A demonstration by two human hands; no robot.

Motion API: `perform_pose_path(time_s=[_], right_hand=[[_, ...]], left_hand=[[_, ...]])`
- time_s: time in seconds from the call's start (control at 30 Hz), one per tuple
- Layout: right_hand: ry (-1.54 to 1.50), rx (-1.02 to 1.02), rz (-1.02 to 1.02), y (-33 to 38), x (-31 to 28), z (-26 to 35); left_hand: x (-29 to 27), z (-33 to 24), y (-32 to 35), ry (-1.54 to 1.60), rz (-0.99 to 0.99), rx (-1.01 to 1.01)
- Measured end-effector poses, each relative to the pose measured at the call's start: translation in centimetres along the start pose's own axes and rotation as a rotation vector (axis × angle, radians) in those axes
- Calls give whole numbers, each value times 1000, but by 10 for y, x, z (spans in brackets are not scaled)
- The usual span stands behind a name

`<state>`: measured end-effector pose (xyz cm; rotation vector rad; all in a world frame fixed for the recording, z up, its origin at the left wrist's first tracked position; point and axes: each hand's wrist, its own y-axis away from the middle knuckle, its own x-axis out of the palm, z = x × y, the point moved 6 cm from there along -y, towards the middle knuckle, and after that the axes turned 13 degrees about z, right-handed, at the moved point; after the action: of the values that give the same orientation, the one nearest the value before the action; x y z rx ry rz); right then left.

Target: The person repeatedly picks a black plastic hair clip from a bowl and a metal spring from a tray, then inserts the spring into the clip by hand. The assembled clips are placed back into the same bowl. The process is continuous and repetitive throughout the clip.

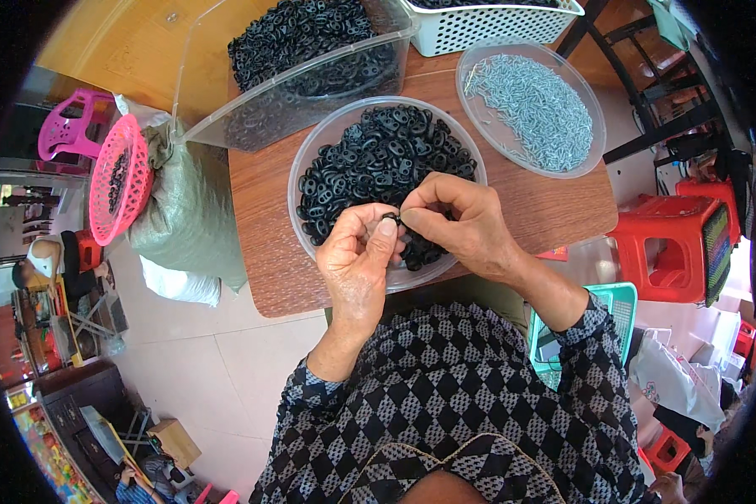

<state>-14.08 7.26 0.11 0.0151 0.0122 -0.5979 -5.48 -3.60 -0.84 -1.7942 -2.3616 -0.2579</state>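
My left hand (354, 262) and my right hand (459, 220) meet over the near edge of a round clear bowl (298, 172) full of small black rubber rings (378, 155). Both pinch one small black ring (391, 218) between thumbs and fingertips. Whether anything else is held with it is too small to tell. A second round clear bowl (470, 63) at the right holds a heap of small silver metal pieces (542, 109).
The bowls sit on a small brown wooden table (265, 252). A big clear tub (202, 101) of black rings and a white basket (479, 29) stand behind. A pink basket (122, 181) rests on a grey sack (189, 214) at left. A red stool (672, 244) and a teal basket (617, 298) are at right.
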Motion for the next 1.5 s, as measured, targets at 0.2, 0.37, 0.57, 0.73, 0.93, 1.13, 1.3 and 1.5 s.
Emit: perform_pose_path(time_s=[0.2, 0.37, 0.57, 0.73, 0.93, 1.13, 1.3, 1.5], right_hand=[[58, -52, -17, 1, 4, -2], [131, -130, -48, 2, 9, 3], [248, -215, -110, 1, 12, 2], [315, -256, -124, -2, 13, 3], [221, -191, -109, -5, 8, 2], [445, -261, -159, -1, -7, 9], [791, -398, -127, -3, -4, 10], [1041, -369, 50, -17, 16, 2]], left_hand=[[0, -4, 3, -89, -49, 83], [-1, -6, 5, -190, -114, 90], [-1, -3, 6, -190, -136, 94], [-2, -2, 2, -101, -136, 46], [-9, 0, -2, 0, -123, 8], [-24, -2, 0, -28, -161, 26], [-36, -2, 1, -46, -202, 77], [-35, -3, 5, -33, -218, 90]])
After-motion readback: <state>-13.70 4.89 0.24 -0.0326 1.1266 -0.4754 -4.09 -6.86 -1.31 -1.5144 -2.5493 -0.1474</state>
